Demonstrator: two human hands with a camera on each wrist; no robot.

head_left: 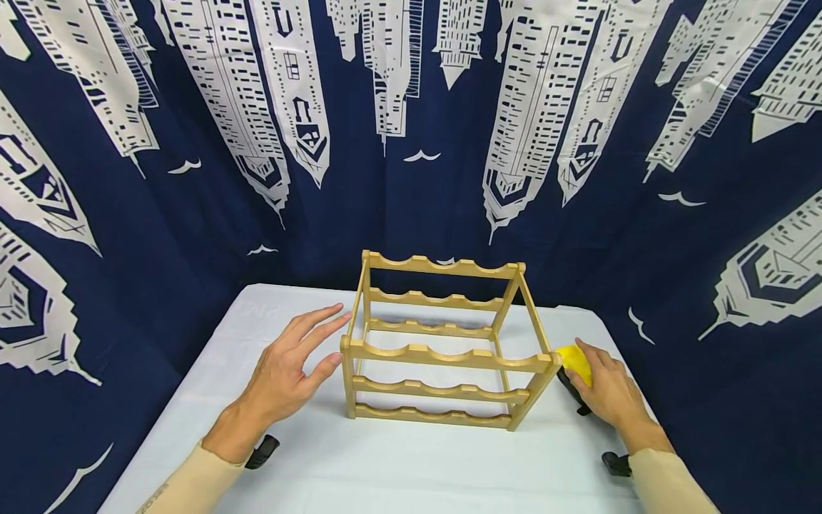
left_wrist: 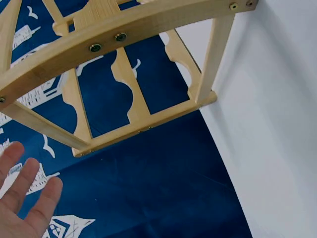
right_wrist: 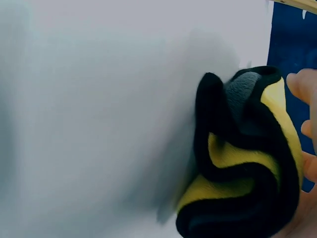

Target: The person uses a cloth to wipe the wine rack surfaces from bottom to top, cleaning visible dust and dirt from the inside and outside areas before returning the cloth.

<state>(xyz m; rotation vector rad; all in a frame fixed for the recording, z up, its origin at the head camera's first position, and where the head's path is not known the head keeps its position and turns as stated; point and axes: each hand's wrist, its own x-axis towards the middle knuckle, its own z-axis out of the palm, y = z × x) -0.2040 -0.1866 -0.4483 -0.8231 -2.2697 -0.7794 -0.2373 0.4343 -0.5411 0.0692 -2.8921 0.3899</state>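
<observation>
Beige sleeve (head_left: 189, 478) at the left leads to the left hand (head_left: 282, 375), its fingers spread and fairly straight, holding nothing, just beside a wooden rack (head_left: 449, 358). The rack stands upright on the white table (head_left: 385, 471), before a dark blue curtain (head_left: 385, 207) printed with buildings. Near its right end, the right hand (head_left: 613, 396) grips a folded yellow towel (head_left: 576, 364) with black edging

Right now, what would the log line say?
left grip: near wooden rack, holding nothing; right grip: holding yellow-and-black cloth; rack: standing on white table
</observation>
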